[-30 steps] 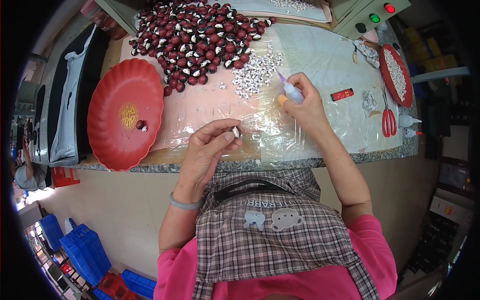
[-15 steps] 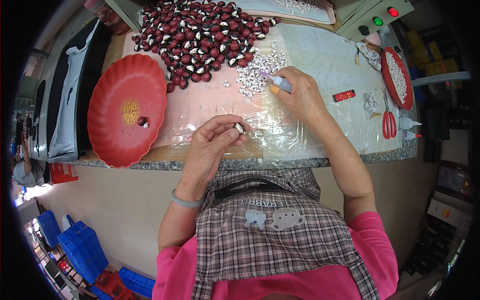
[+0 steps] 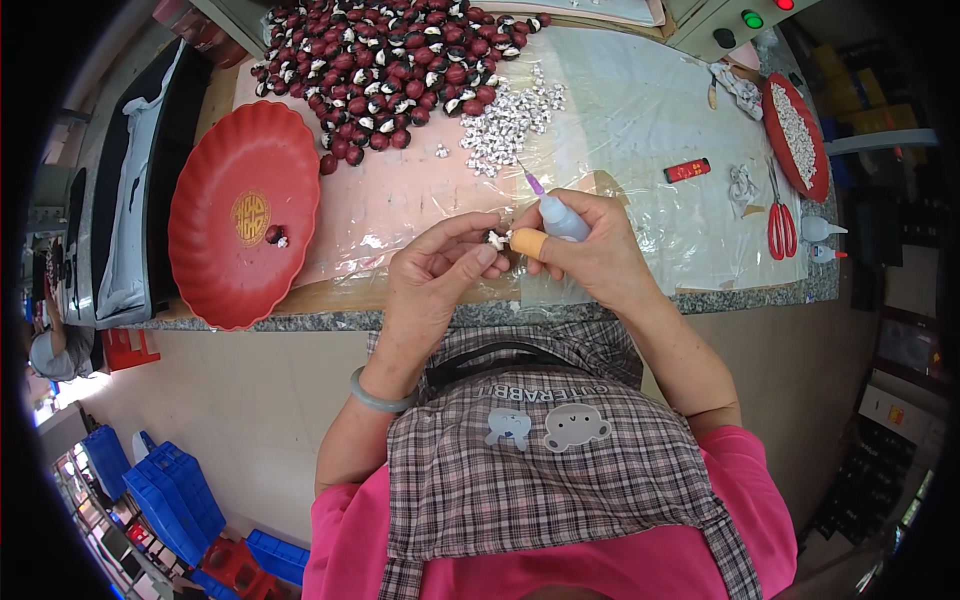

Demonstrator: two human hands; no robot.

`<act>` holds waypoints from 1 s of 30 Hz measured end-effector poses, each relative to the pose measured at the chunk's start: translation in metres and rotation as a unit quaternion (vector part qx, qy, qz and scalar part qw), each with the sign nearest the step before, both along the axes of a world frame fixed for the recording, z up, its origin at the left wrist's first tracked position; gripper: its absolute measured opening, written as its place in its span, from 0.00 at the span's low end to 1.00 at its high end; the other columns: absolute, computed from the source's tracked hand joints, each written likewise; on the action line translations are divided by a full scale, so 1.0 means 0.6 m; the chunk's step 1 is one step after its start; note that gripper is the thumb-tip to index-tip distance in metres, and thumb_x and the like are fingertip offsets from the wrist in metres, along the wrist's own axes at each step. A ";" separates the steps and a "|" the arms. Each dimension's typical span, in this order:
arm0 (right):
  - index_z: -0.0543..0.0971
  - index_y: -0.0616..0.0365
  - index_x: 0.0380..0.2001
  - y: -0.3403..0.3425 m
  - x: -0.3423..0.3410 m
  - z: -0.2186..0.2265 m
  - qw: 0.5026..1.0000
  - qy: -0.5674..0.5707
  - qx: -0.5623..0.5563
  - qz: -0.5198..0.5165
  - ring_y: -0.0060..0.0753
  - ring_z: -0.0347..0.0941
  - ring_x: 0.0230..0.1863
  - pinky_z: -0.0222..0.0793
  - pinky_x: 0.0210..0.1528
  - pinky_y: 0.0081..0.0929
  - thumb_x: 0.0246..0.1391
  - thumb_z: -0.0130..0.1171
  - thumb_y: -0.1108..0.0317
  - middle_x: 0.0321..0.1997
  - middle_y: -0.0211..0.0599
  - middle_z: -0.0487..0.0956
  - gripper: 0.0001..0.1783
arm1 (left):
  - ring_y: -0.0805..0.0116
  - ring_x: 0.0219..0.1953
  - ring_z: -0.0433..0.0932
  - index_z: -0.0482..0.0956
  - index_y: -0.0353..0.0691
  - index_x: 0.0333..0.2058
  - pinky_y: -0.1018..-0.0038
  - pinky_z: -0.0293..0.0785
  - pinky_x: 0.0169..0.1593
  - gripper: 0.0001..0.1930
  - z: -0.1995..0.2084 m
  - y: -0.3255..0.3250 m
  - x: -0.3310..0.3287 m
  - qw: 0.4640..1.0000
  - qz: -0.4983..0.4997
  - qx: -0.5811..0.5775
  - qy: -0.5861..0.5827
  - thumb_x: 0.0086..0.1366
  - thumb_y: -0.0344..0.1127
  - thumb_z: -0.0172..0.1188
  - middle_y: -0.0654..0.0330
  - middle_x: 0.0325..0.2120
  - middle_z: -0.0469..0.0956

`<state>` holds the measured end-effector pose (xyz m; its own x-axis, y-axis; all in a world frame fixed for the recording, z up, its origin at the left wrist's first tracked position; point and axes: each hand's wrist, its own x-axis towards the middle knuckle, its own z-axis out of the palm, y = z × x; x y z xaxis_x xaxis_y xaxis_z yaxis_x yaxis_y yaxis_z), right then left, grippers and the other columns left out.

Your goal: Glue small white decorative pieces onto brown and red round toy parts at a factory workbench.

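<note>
My left hand pinches a small round dark-and-white piece between thumb and fingers, above the front of the table. My right hand holds a pale squeeze bottle with a purple needle tip pointing away from me. An orange-yellow finger cover on that hand meets the piece, where a bit of white shows; the exact contact is hidden. Beyond the needle tip lie many tiny white pieces. Behind them is a heap of dark red, black and white balls.
To the left stands a large red scalloped dish with one dark red ball in it. At right are a small red-and-black object, red-handled scissors, a red plate of white bits and a small bottle.
My right hand has come back from the white pieces to my left hand, bringing the bottle with it. The bottle now points away from me, and the hands meet at the held piece.
</note>
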<state>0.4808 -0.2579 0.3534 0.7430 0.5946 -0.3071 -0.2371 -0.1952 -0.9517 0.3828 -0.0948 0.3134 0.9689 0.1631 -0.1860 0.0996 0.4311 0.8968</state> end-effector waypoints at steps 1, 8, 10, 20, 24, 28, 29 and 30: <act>0.80 0.64 0.34 0.000 -0.001 0.000 1.000 0.003 0.000 -0.003 0.16 0.75 0.24 0.66 0.22 0.12 0.52 0.62 0.76 0.28 0.29 0.79 0.05 | 0.73 0.37 0.80 0.76 0.31 0.50 0.79 0.77 0.43 0.15 0.000 0.000 -0.001 1.000 -0.002 0.007 -0.003 0.64 0.25 0.59 0.57 0.34 0.81; 0.79 0.65 0.34 -0.008 -0.003 -0.010 1.000 0.024 -0.002 0.003 0.17 0.75 0.24 0.69 0.23 0.13 0.53 0.62 0.76 0.27 0.31 0.79 0.05 | 0.73 0.37 0.80 0.77 0.31 0.49 0.78 0.77 0.43 0.15 0.002 -0.006 -0.004 1.000 -0.009 0.023 0.000 0.64 0.24 0.59 0.56 0.35 0.81; 0.78 0.65 0.33 -0.008 -0.005 -0.016 0.999 0.033 0.003 -0.001 0.18 0.75 0.24 0.70 0.24 0.15 0.53 0.62 0.76 0.26 0.32 0.79 0.05 | 0.72 0.36 0.81 0.79 0.31 0.47 0.78 0.78 0.42 0.13 0.002 -0.010 -0.004 0.994 0.023 0.098 -0.040 0.62 0.23 0.60 0.55 0.37 0.81; 0.77 0.66 0.33 0.002 -0.031 -0.043 0.995 0.022 0.083 -0.054 0.18 0.74 0.23 0.72 0.25 0.17 0.54 0.62 0.73 0.26 0.32 0.79 0.06 | 0.73 0.35 0.81 0.81 0.31 0.43 0.78 0.79 0.39 0.12 0.003 -0.016 -0.001 0.975 0.052 0.215 -0.032 0.60 0.22 0.61 0.56 0.36 0.81; 0.78 0.63 0.36 -0.003 -0.018 -0.036 0.997 0.039 0.058 -0.040 0.14 0.71 0.22 0.68 0.24 0.13 0.55 0.62 0.72 0.27 0.29 0.78 0.07 | 0.71 0.37 0.80 0.76 0.30 0.47 0.78 0.79 0.41 0.12 0.015 -0.002 0.017 0.991 0.020 0.132 -0.021 0.64 0.22 0.55 0.56 0.38 0.78; 0.79 0.61 0.40 -0.015 -0.005 -0.018 0.995 -0.004 0.074 -0.062 0.11 0.68 0.24 0.66 0.25 0.11 0.56 0.62 0.74 0.34 0.26 0.77 0.08 | 0.71 0.38 0.77 0.68 0.31 0.47 0.78 0.77 0.37 0.15 0.016 0.047 0.067 0.991 0.046 0.094 -0.084 0.60 0.18 0.48 0.56 0.40 0.75; 0.79 0.61 0.40 -0.019 -0.003 -0.017 0.996 -0.005 0.062 -0.056 0.11 0.68 0.25 0.66 0.25 0.12 0.56 0.62 0.74 0.34 0.26 0.77 0.08 | 0.75 0.35 0.74 0.71 0.32 0.43 0.79 0.73 0.33 0.15 0.013 0.056 0.085 0.982 0.075 0.136 -0.106 0.56 0.16 0.48 0.58 0.39 0.75; 0.79 0.62 0.40 -0.023 -0.001 -0.016 0.998 -0.006 0.050 -0.050 0.11 0.68 0.25 0.66 0.26 0.12 0.56 0.62 0.74 0.34 0.26 0.77 0.08 | 0.76 0.34 0.73 0.73 0.33 0.40 0.80 0.72 0.33 0.14 0.005 0.070 0.105 0.960 0.084 0.239 -0.115 0.55 0.16 0.48 0.60 0.38 0.75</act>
<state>0.4802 -0.2715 0.3439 0.8032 0.5447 -0.2412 -0.2392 -0.0760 -0.9680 0.4459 -0.0529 0.3166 0.9280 0.3340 0.1650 -0.1597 -0.0436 0.9862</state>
